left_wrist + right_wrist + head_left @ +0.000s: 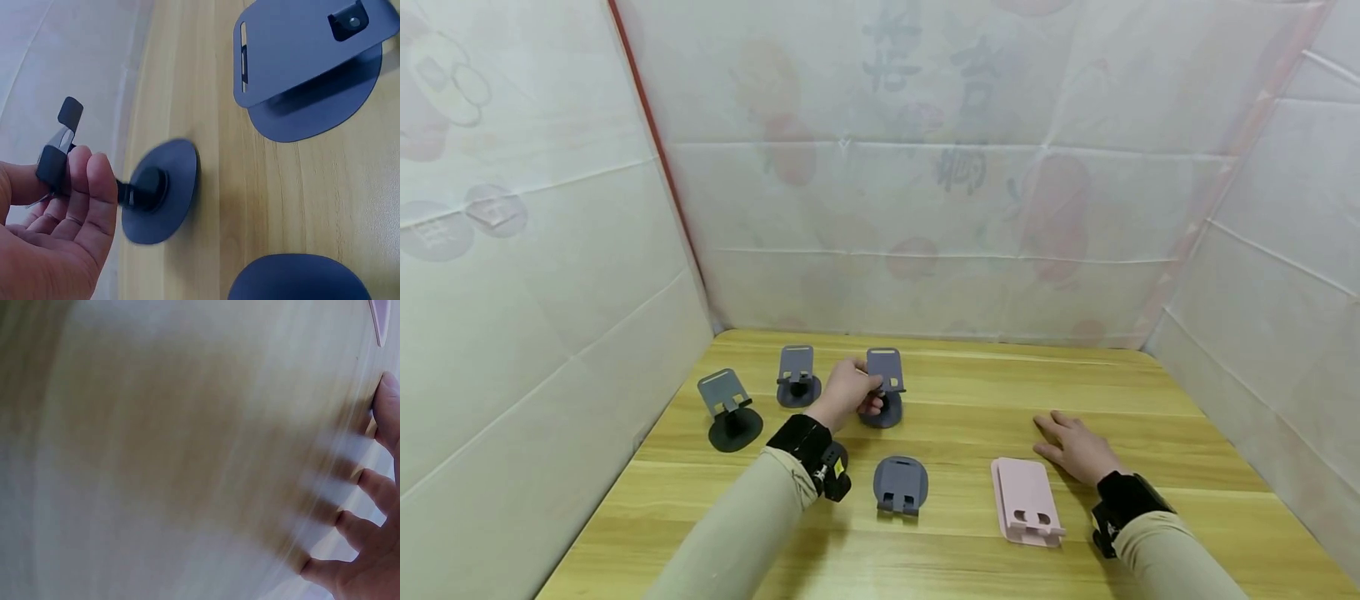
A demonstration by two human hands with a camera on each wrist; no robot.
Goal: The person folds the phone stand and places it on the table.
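- I am watching the blue-grey stand [883, 385] at the back of the wooden table [1150, 392]; it is standing upright on its round base, and I am taking it as my landmark
- my left hand [848, 392] is pinching that stand's tilted plate, thumb and fingers curled round its edge; in the left wrist view the fingers [94, 181] are closing on the plate's lip while the round base [159, 190] is sitting on the wood just beyond them
- just left of the landmark, a second upright stand [797, 377] is standing apart from it; its plate and base are also showing in the left wrist view [306, 69]
- further left of the landmark, a darker stand [728, 408] is standing upright near the table's left edge
- in front of the landmark, towards me, a folded blue-grey stand [901, 485] is lying flat on the wood; its rounded edge is showing at the bottom of the left wrist view [294, 278]
- to the right of the landmark and nearer me, a folded pink stand [1026, 502] is lying flat
- my right hand [1078, 448] is resting palm down on the table just beside the pink stand's far right corner, fingers spread and straight, gripping nothing; the right wrist view is blurred, yet it is showing the fingertips [350, 528] splayed on the wood
- white sheeting [925, 192] is walling the table on three sides
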